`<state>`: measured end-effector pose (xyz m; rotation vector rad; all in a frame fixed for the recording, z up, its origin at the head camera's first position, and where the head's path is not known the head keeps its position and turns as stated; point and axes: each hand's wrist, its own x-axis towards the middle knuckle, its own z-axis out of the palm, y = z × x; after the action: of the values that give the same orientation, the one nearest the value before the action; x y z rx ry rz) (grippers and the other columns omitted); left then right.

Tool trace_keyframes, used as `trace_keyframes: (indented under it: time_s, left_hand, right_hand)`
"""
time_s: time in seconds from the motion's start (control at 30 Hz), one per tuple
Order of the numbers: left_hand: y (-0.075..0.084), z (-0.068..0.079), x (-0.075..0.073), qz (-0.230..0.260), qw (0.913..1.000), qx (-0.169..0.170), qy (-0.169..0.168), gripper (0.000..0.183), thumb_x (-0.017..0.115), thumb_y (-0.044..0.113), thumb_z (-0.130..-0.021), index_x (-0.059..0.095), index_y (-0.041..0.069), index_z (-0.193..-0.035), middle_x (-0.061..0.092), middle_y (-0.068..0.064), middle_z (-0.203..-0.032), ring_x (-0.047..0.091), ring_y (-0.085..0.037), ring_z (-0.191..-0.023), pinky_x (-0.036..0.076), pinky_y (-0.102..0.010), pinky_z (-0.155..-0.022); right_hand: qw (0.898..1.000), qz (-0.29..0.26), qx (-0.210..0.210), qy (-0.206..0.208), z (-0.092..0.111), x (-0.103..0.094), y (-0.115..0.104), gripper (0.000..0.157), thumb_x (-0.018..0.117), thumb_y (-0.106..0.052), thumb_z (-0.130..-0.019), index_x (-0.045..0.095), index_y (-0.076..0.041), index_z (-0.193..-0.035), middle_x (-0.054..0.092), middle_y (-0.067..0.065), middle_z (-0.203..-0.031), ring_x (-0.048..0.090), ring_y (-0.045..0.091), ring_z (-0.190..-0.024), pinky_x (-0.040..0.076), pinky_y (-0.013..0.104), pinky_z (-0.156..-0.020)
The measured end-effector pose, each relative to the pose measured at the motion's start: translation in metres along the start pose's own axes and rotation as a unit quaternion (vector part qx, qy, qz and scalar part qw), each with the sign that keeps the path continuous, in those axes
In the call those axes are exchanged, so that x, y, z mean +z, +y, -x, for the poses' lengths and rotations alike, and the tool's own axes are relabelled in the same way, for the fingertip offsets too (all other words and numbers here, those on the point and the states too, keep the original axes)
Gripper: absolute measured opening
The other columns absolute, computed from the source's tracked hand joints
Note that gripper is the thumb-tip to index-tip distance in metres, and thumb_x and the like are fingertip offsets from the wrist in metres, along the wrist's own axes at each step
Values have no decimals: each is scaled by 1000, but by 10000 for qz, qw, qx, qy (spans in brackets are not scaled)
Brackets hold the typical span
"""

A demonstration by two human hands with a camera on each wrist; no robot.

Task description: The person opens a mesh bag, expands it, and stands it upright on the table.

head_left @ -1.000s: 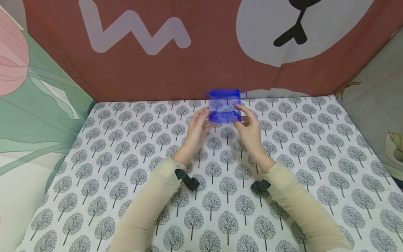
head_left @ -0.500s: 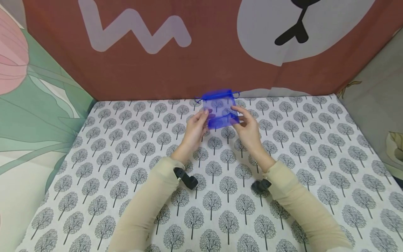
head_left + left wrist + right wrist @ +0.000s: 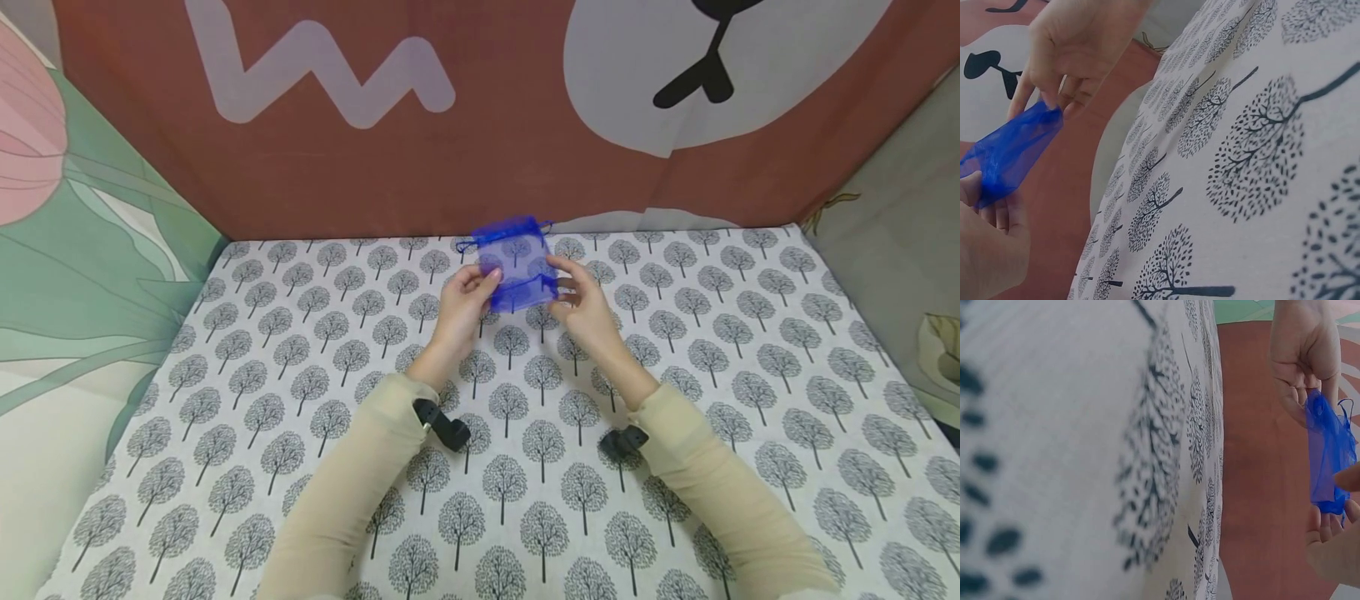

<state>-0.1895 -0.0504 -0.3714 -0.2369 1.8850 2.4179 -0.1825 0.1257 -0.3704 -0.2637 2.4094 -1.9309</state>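
Note:
A sheer blue drawstring pouch [image 3: 517,262] is held above the far part of the table, its gathered top and cords pointing away from me and leaning a little left. My left hand [image 3: 459,312] pinches its left edge near the lower corner, thumb on top. On the other side, my right hand [image 3: 587,307] grips the right edge low down between thumb and fingers. The left wrist view has the pouch [image 3: 1013,153] stretched between both hands. In the right wrist view the pouch [image 3: 1329,450] looks thin and slack, with a loop of cord hanging out.
A white cloth with black tree prints [image 3: 510,467] covers the table. A reddish-brown printed backdrop [image 3: 337,183] rises at its far edge, with printed panels at left and right. Each wrist wears a black camera mount, such as the left one [image 3: 446,427].
The pouch has shifted left and toward me and turned slightly, its top leaning left. My left thumb has come onto its left edge; the right hand has hardly moved.

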Motion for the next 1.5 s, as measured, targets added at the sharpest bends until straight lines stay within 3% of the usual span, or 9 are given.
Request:
trace_keyframes:
  time_s: [0.07,0.2,0.43,0.63,0.9,1.23,1.5]
  left_hand:
    - [0,1,1,-11,10000,28,24,23,61,10,-92,56,0,-112,63,0,-96,59,-5,-79,52,-13,-71]
    - [0,2,2,-135,9999,29,50,25,62,8,-90,56,-1,-113,60,3,-93,57,-4,-79,51,-12,-70]
    - [-2,2,3,-633,9979,34,-153,30,63,10,-90,56,0,-118,62,-6,-108,59,-10,-93,56,-21,-86]
    - [-5,3,3,-919,9950,79,-372,31,64,12,-90,57,1,-118,62,-12,-117,61,-16,-100,55,-29,-94]
    - [-6,4,4,-1266,9907,9,-493,35,65,11,-89,57,4,-122,61,-15,-121,60,-21,-104,54,-33,-97]
    - [-7,5,5,-1220,9897,-93,-739,34,67,7,-86,59,3,-119,62,-14,-116,60,-16,-94,56,-29,-91]
    - [-8,6,4,-1229,9872,-102,-1014,39,66,11,-89,56,3,-126,59,-14,-123,62,-20,-102,56,-29,-93]
  right_hand:
    - [10000,-28,54,-37,0,0,0,65,52,10,-81,39,-6,-142,36,14,-148,47,31,-121,46,35,-101]
    - [9999,46,92,5,1,1,-1,53,55,-4,-90,40,-6,-142,36,13,-147,47,30,-123,47,35,-102]
    - [9993,349,26,114,1,2,0,50,60,-20,-94,44,-6,-139,38,14,-148,45,33,-130,42,44,-110]
    - [9990,405,14,207,0,2,0,47,61,-19,-93,49,-2,-134,42,14,-145,44,33,-131,43,45,-110]
    - [9985,358,202,350,-1,2,0,44,62,-22,-92,53,-2,-130,51,15,-135,55,30,-118,53,35,-99]
    - [9958,508,507,562,-1,2,-2,32,61,-21,-93,59,1,-116,63,17,-120,58,23,-109,52,33,-97]
    - [9941,432,652,746,-1,-1,-1,29,59,-21,-94,58,0,-115,64,15,-115,58,13,-100,52,31,-98]
